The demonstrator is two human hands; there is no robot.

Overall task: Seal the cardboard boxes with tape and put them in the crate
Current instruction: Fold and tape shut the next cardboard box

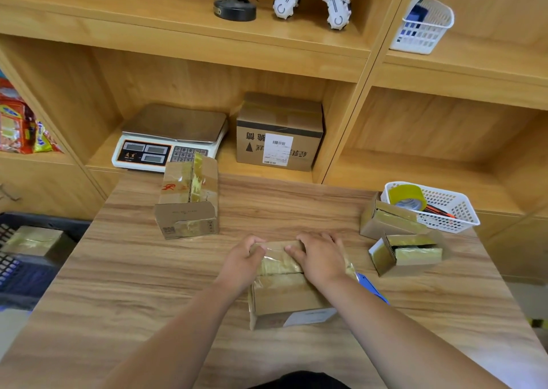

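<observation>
A small cardboard box lies on the wooden table in front of me, yellowish tape across its top. My left hand lies on the box's far left edge with the thumb on the tape. My right hand rests flat on the far right part of the top. A dark crate stands to the left of the table with one taped box inside. A roll of yellow tape sits in a white basket at the right.
An open box with raised flaps stands at the table's back left. Two more small boxes lie at the right by the basket. A blue object pokes out behind my right forearm. On the shelf stand a scale and a labelled carton.
</observation>
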